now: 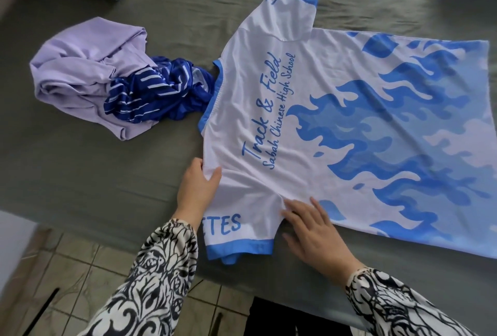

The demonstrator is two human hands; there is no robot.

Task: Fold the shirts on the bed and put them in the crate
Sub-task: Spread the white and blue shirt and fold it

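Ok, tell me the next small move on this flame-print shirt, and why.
Probably fold the near sleeve inward over the back. The Track & Field jersey lies spread flat on the bed, the left hand pinches its shoulder edge, and the right hand lies flat at the armpit seam, where a fold line would run.

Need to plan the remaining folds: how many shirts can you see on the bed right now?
3. The white flame-print shirt lies spread flat under both hands. The lilac shirt and dark blue striped shirt sit crumpled together to its left. More could be hidden in that pile.
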